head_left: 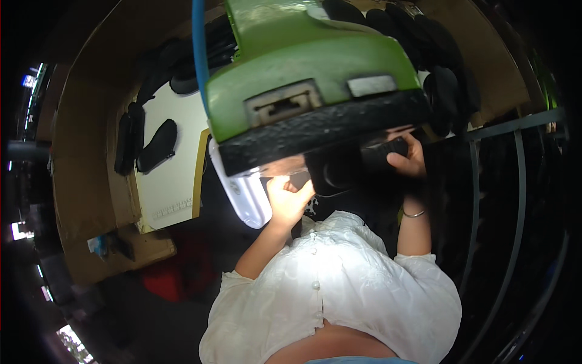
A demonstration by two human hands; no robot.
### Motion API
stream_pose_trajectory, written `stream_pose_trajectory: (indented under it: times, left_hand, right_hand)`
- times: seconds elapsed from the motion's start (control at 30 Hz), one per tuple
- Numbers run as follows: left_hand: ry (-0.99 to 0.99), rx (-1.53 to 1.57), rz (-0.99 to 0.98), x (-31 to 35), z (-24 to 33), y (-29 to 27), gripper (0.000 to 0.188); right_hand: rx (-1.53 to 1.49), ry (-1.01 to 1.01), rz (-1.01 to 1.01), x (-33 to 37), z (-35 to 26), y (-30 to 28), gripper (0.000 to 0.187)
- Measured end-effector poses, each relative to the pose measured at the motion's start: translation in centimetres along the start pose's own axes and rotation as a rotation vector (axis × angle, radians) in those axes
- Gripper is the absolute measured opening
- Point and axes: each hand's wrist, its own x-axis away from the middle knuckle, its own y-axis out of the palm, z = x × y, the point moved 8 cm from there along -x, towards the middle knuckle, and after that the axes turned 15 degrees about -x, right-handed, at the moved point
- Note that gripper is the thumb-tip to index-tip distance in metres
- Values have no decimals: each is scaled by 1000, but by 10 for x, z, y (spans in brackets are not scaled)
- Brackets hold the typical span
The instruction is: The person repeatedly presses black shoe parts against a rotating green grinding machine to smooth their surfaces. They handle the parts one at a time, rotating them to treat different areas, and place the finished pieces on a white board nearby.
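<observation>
A green machine head (303,91) with a black lower edge hangs over my hands and hides part of the work. Beneath it is a black, rounded piece (339,173), like a part of a shoe, with a curved opening toward me. My left hand (290,199) grips its left side, thumb toward the piece, fingertips partly hidden under the machine. On the other side my right hand (413,159) pinches the piece's dark right end between thumb and fingers. A white lamp-like housing (245,197) hangs from the machine beside my left hand.
A cardboard box wall (85,151) surrounds a white board (173,197) with a yellow edge. Black shoe-shaped pieces (159,145) lie there, and more pile up (445,100) at the far right. A blue hose (199,54) runs up the machine. Metal rails (518,182) stand at right.
</observation>
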Motion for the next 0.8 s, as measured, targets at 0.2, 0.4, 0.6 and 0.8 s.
stream_pose_trajectory:
  times: [0.2, 0.4, 0.6, 0.8]
  left_hand:
    - [48, -105, 105, 3, -34, -53, 42]
    - [66, -22, 89, 8, -41, -108, 36]
    - [-26, -610, -191, 23, -109, -102, 35]
    - [-86, -678, -696, 36, -82, 27, 33]
  right_hand:
    - [157, 67, -148, -14, 6, 60, 24]
    - [237, -149, -284, -8, 32, 110, 24]
    - [391, -242, -369, -13, 38, 129, 67]
    - [481, -74, -338, -11, 36, 128, 69]
